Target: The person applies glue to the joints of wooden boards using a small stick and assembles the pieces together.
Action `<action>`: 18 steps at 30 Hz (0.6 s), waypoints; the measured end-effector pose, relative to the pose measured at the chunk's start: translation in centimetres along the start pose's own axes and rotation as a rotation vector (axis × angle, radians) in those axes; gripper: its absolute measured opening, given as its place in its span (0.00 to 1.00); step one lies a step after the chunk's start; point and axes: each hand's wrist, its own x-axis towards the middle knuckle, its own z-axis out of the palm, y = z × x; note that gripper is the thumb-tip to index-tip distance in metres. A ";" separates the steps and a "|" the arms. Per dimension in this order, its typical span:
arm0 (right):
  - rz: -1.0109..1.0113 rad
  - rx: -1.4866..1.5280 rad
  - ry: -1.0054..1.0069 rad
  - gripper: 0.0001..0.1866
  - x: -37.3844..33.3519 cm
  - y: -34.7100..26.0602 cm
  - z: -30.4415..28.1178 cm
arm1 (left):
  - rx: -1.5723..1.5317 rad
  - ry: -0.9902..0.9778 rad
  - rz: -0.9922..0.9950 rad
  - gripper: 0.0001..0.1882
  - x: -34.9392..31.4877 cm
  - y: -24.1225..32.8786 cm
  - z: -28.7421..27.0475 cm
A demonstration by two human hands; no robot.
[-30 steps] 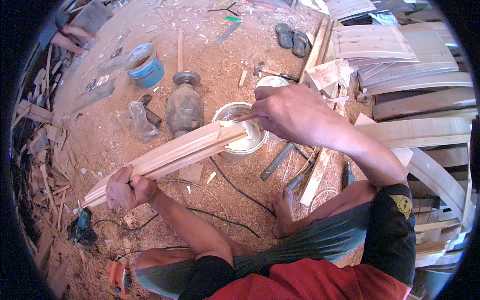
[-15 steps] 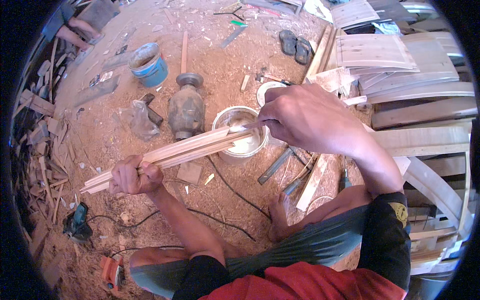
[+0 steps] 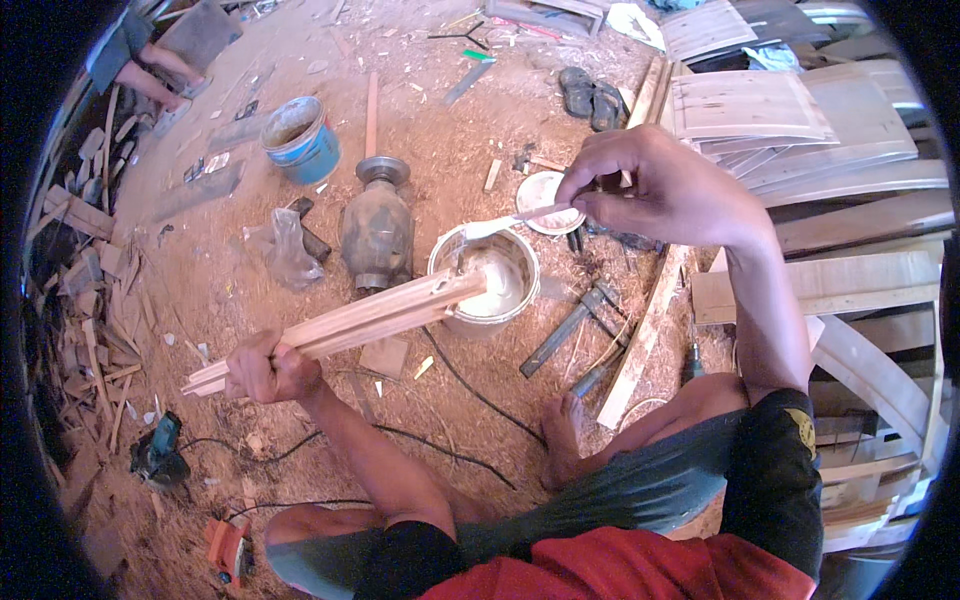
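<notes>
My left hand (image 3: 270,368) is closed around the near-left end of a bundle of long pale wooden strips (image 3: 375,317). Its far end reaches over the rim of a white tub (image 3: 487,324) with thick white paste (image 3: 508,283) inside. In my right hand (image 3: 655,188), a thin flat stick (image 3: 540,212) is pinched between thumb and fingers. White paste coats the stick's tip, which hovers above the tub's far rim, apart from the strips. A white lid (image 3: 553,222) smeared with paste lies behind the tub, partly below the stick.
Beyond the strips stand a dark metal vessel (image 3: 378,235) and a blue bucket (image 3: 308,155). A clamp (image 3: 565,335) lies right of the tub. Curved wooden panels (image 3: 840,280) crowd the right side. Cables (image 3: 470,385) cross the sawdust near a green power tool (image 3: 160,450) and an orange one (image 3: 230,548).
My right hand has moved right and slightly up, drawing the stick away from the strips' end. The strips have turned in my left hand, which has shifted slightly right and down.
</notes>
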 end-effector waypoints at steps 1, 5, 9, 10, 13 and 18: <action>-0.033 0.060 -0.037 0.07 0.1 1.0 0.2 | -0.092 0.051 -0.023 0.17 0.1 0.0 0.0; 0.023 0.379 -0.175 0.08 0.8 3.8 2.1 | -0.142 0.094 -0.046 0.19 0.7 -0.4 -0.7; -0.037 0.442 -0.125 0.09 1.3 4.0 4.1 | -0.168 0.101 -0.039 0.19 1.1 -0.2 -0.7; -0.002 0.450 -0.116 0.08 1.5 3.7 4.5 | -0.193 0.098 -0.034 0.19 1.2 -0.2 -0.7; 0.011 0.494 -0.166 0.07 1.9 4.4 6.2 | -0.226 0.102 -0.031 0.19 1.2 -0.2 -0.8; -0.069 0.538 -0.179 0.06 2.5 4.1 7.8 | -0.180 0.078 -0.038 0.19 0.9 -0.5 -1.0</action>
